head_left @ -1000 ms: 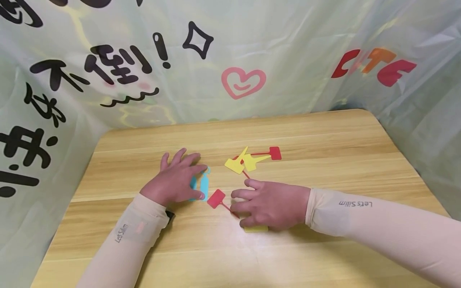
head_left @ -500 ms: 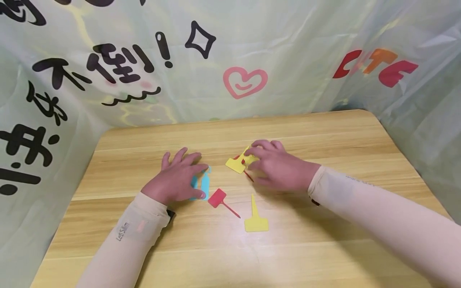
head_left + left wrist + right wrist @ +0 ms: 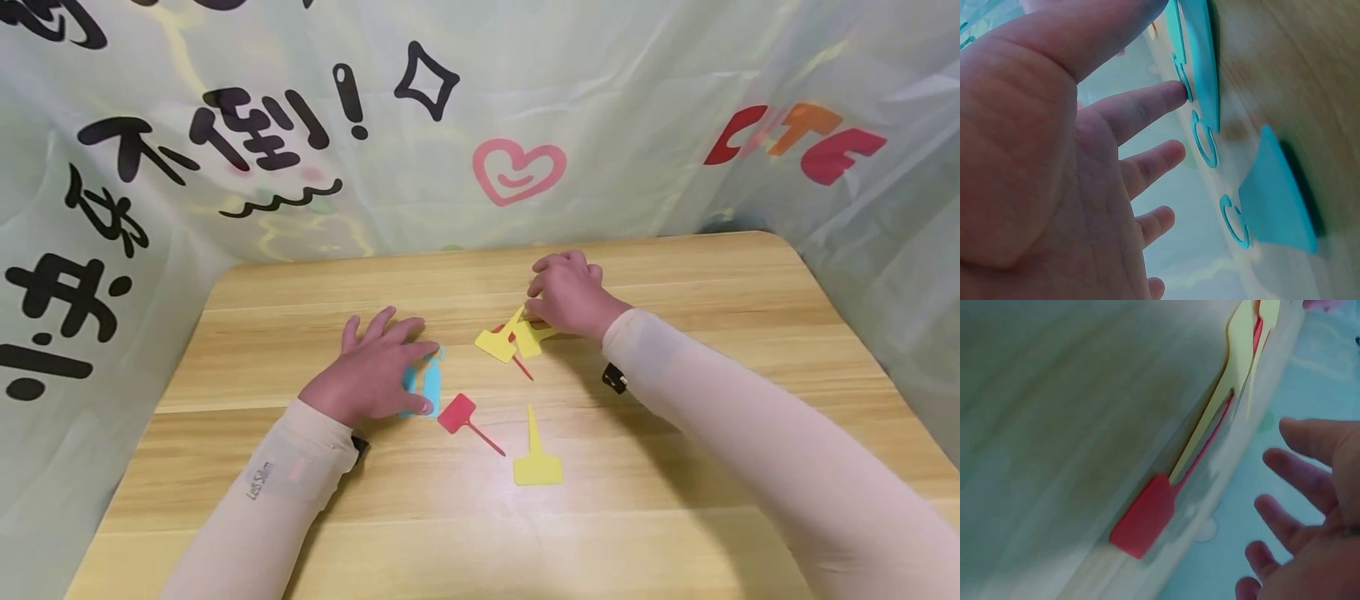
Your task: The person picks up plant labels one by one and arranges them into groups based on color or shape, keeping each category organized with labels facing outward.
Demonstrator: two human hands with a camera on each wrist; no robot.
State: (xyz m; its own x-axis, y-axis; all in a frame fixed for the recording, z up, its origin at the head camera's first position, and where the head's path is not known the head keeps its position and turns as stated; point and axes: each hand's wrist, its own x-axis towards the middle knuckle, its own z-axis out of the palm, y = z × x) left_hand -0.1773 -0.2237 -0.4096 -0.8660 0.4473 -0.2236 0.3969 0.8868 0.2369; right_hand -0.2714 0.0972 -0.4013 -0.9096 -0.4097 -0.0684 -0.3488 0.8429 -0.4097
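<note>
My left hand (image 3: 371, 371) is spread over flat blue tags (image 3: 431, 390) with ring-shaped hooks. Its thumb rests on one, and the forefinger reaches a hook. In the left wrist view another blue tag (image 3: 1282, 194) lies beyond the fingers. My right hand (image 3: 573, 292) hovers at the back of a small pile, fingers apart, with nothing visible in it. That pile has a yellow T-shaped plant label (image 3: 495, 344), a second yellow label (image 3: 528, 340) and a thin red stem (image 3: 522, 368). A red plant label (image 3: 1146, 519), hidden in the head view, lies near the right fingers.
Nearer the front of the wooden table (image 3: 420, 525) lie another red plant label (image 3: 457, 414) and a yellow T-shaped label (image 3: 537, 468). A printed curtain (image 3: 600, 100) hangs behind the back edge and down both sides.
My right hand has moved from the front yellow label to the back of the pile, uncovering that label and now hiding the rear red one. My left hand stays on the blue tags.
</note>
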